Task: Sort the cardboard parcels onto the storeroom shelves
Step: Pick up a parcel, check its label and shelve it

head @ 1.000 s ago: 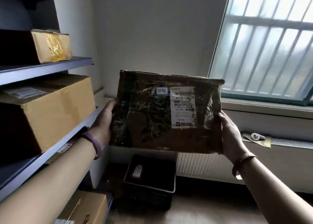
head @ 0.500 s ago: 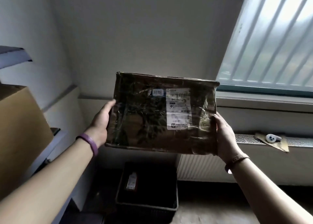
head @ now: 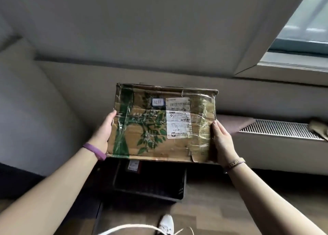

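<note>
We gripped the parcel level, left hand and right hand clasping opposite edges, label readable for sorting.

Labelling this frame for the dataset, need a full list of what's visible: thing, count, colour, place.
parcel: 1, brown cardboard with green leaf print and clear tape, held up at centre
shipping label: 1, white, on the parcel's face, right of middle
crate: 1, black, on the floor below the parcel
radiator: 1, white, under the window at right
window: 1, pale frame, upper right
cloth: 1, tan, on the radiator's right end
floor: 1, brown wood, bottom
shoe: 1, white, bottom centre
wristband: 1, purple, left wrist
bracelet: 1, brown, right wrist
left hand: 1, holds the parcel's left edge
right hand: 1, holds the parcel's right edge
</note>
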Demonstrator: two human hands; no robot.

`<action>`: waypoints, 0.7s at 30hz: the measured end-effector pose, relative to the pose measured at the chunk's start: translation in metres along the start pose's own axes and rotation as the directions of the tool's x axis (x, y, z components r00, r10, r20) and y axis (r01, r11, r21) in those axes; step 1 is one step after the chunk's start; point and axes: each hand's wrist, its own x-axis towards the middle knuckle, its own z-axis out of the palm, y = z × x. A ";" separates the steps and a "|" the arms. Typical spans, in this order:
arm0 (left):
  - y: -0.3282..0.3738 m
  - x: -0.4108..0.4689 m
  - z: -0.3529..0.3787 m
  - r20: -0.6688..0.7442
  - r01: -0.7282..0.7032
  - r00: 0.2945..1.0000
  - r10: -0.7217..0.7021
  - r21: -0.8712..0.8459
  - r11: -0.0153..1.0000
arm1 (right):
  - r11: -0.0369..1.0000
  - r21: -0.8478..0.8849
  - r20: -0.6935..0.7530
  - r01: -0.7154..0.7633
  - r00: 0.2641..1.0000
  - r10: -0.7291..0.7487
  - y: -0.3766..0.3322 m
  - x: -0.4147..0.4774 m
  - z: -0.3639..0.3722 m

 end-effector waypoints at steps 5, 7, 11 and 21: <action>-0.068 0.069 -0.008 -0.087 0.145 0.987 -0.137 0.093 0.985 | 0.992 -0.081 -0.028 -0.092 0.996 0.090 0.080 0.046 0.004; -0.107 0.097 -0.011 -0.140 0.224 0.968 -0.210 0.098 0.970 | 0.988 -0.122 -0.053 -0.094 0.995 0.089 0.118 0.055 0.006; -0.190 0.154 -0.017 -0.210 0.378 0.913 -0.349 0.118 0.918 | 0.979 -0.152 -0.106 -0.135 0.987 0.120 0.203 0.067 0.013; -0.407 0.285 -0.013 -0.029 0.394 0.915 -0.402 0.276 0.877 | 0.918 -0.263 -0.430 -0.297 0.888 0.163 0.397 0.099 0.003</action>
